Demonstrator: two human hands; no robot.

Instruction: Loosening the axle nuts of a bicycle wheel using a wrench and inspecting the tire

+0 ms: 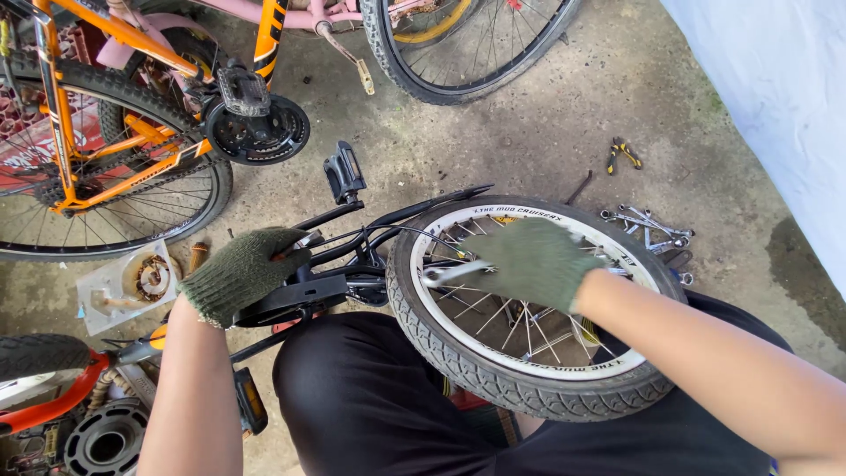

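At centre frame the gloved right hand (529, 263) grips a silver wrench (451, 273) lying leftward across the small bicycle wheel (493, 370) toward its hub, while the gloved left hand (242, 271), farther left, clasps the black frame (352, 247).

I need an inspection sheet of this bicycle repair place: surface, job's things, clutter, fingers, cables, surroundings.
Surface: stained concrete floor.
Job's things: small black bicycle on its side; rear wheel over the person's lap; silver wrench at the hub.
Clutter: spanners, pliers, clear packet.
Fingers: gloved left hand grips the frame; gloved right hand holds the wrench.
Cables: thin black cable along the frame.
Surroundings: orange bicycle, pink bicycle.
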